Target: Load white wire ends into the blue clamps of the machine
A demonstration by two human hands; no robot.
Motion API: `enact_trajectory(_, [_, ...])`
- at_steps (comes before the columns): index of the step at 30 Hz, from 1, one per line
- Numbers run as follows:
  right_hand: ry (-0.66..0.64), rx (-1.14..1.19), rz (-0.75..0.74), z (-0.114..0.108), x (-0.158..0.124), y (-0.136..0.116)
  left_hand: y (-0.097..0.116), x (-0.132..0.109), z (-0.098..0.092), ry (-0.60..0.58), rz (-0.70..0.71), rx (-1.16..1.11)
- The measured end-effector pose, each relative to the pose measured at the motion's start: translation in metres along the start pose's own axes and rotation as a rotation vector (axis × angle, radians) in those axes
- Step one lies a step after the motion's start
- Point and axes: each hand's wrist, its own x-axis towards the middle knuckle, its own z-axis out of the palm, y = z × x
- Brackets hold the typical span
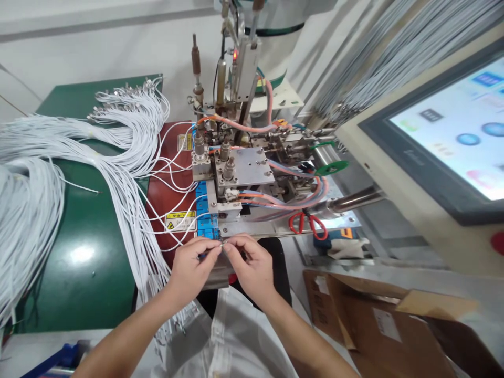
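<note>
My left hand (195,265) and my right hand (252,265) meet fingertip to fingertip at the near edge of the machine (246,165). Both are closed in a pinch around something small and thin, mostly hidden by the fingers and too small to name. A bit of dark blue shows under the left fingers. Just beyond the hands is a row of blue blocks (201,202) along the machine's left side. Several white cables (173,181) run from these blocks across the red-brown plate (161,191) to the left.
Bundles of white cables (118,184) cover much of the green table (94,283). Red-handled scissors (309,223) lie on the machine's right front. A lit touch screen (464,121) juts in from the right, above an open cardboard box (378,320). A green-rimmed spool (329,160) sits behind the scissors.
</note>
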Motion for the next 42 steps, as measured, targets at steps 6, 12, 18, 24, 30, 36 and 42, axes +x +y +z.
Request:
enact_trajectory(6, [0.048, -0.104, -0.052, 0.004, 0.000, -0.004, -0.002, -0.004, 0.006, 0.059, -0.028, 0.001])
enact_trajectory(12, [0.105, -0.141, -0.133, 0.012, -0.003, 0.000, -0.003, -0.009, 0.013, 0.161, 0.007, 0.075])
enact_trajectory(18, [-0.111, -0.120, -0.195, -0.001, 0.009, 0.000, -0.008, -0.009, 0.006, 0.102, 0.071, 0.095])
enact_trajectory(24, [-0.499, -0.254, -0.265, -0.018, 0.024, -0.006, -0.004, -0.008, -0.014, -0.168, 0.236, 0.296])
enact_trajectory(30, [-0.188, -0.117, -0.119, 0.000, 0.013, -0.005, -0.001, -0.005, -0.012, -0.022, 0.003, 0.200])
enact_trajectory(36, [-0.115, -0.046, -0.034, 0.009, 0.002, 0.004, -0.011, -0.008, -0.001, 0.086, -0.095, 0.031])
enact_trajectory(42, [-0.089, 0.064, 0.163, 0.008, 0.007, 0.006, -0.013, -0.007, -0.002, 0.047, -0.076, 0.058])
